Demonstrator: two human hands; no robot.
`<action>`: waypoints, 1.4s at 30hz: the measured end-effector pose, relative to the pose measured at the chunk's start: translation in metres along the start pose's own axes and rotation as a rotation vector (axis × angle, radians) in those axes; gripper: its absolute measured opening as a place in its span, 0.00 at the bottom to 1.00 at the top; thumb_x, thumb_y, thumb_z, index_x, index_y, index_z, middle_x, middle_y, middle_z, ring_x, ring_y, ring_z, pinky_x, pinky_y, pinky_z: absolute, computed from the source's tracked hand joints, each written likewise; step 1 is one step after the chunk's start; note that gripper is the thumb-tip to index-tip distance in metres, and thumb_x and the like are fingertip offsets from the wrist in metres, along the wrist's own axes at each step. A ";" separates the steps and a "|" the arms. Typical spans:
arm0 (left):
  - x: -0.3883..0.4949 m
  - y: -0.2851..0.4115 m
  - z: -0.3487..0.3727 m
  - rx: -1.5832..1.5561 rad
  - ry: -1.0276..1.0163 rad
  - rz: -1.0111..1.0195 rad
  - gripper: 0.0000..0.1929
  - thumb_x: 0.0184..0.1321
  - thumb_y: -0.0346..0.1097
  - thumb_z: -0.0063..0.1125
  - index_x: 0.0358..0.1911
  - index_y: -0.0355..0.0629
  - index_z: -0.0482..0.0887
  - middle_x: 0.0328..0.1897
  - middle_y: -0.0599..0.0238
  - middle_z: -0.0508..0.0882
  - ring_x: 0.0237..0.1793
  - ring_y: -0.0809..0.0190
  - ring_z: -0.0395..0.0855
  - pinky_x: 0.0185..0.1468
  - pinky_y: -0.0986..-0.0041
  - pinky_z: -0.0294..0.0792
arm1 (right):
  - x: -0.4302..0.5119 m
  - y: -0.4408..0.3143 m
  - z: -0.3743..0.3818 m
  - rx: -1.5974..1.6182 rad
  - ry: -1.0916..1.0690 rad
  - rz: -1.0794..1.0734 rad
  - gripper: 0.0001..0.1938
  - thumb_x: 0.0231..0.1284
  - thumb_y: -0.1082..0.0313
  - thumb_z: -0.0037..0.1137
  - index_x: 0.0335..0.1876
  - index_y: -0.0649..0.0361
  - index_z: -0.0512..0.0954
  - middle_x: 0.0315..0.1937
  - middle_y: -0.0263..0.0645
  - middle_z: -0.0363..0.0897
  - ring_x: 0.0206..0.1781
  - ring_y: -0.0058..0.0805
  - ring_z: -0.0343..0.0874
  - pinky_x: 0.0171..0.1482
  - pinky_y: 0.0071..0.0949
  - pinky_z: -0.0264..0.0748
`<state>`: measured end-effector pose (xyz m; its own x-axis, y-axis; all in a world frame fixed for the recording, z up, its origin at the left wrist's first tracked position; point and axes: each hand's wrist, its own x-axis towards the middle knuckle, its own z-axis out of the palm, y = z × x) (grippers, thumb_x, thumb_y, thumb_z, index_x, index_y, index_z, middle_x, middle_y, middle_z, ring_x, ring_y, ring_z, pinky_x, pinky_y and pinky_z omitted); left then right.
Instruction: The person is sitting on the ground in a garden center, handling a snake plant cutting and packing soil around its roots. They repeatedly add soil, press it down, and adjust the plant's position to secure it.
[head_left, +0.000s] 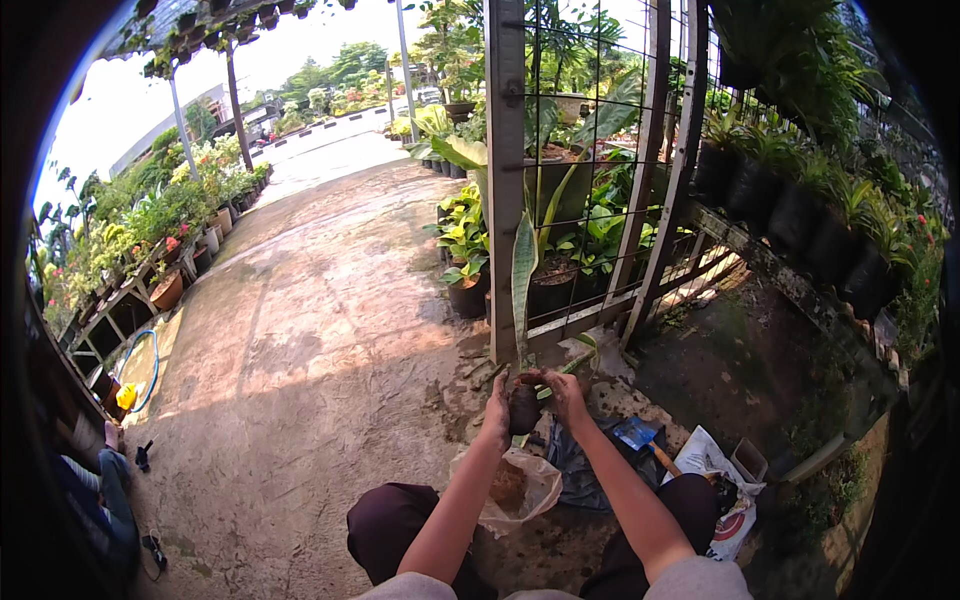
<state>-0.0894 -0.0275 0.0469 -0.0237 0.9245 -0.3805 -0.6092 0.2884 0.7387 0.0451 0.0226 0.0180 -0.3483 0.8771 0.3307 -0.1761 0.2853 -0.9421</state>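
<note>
Between my two hands is a dark, rounded root ball (524, 409) of soil, from which a tall snake plant leaf (523, 262) stands upright. My left hand (498, 409) presses against its left side. My right hand (564, 396) curls over its top and right side, thumb and fingers near the stem base. Below lies an open translucent plastic bag (541, 495) holding brown material. Beside it a black plastic sheet or bag (581, 469) is spread on the ground, with a blue-bladed trowel (637, 433) with a wooden handle on it. Another variegated leaf lies behind my right hand.
A metal post (506, 180) and wire mesh frame rise just ahead. A white printed sack (720, 480) lies at right, below a rack of potted plants (795, 202). At far left a person (105, 487) sits on the ground near a blue hose (155, 367). Concrete floor stretches ahead-left.
</note>
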 end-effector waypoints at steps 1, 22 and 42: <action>0.001 0.001 -0.003 0.273 0.001 0.121 0.26 0.65 0.55 0.41 0.52 0.38 0.75 0.44 0.54 0.81 0.38 0.55 0.81 0.43 0.67 0.73 | -0.001 -0.003 0.000 -0.031 0.023 0.017 0.24 0.66 0.48 0.45 0.45 0.65 0.81 0.42 0.39 0.83 0.46 0.28 0.78 0.51 0.28 0.70; 0.018 -0.021 -0.017 -0.142 -0.217 0.081 0.25 0.66 0.59 0.39 0.49 0.45 0.75 0.39 0.60 0.80 0.36 0.57 0.80 0.35 0.67 0.71 | -0.007 -0.024 0.019 -0.192 0.023 0.031 0.34 0.68 0.39 0.30 0.51 0.66 0.78 0.67 0.43 0.58 0.70 0.37 0.55 0.69 0.35 0.48; 0.039 -0.030 -0.037 -0.426 -0.508 -0.075 0.30 0.66 0.63 0.31 0.54 0.44 0.71 0.51 0.62 0.77 0.36 0.63 0.75 0.34 0.75 0.69 | -0.020 0.003 0.008 -0.018 0.043 0.031 0.34 0.67 0.39 0.37 0.67 0.59 0.63 0.55 0.43 0.73 0.47 0.22 0.71 0.52 0.26 0.68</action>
<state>-0.1012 -0.0093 -0.0103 0.3434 0.9385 -0.0361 -0.8571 0.3289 0.3964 0.0442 0.0027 0.0092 -0.3131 0.9014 0.2990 -0.1491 0.2642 -0.9529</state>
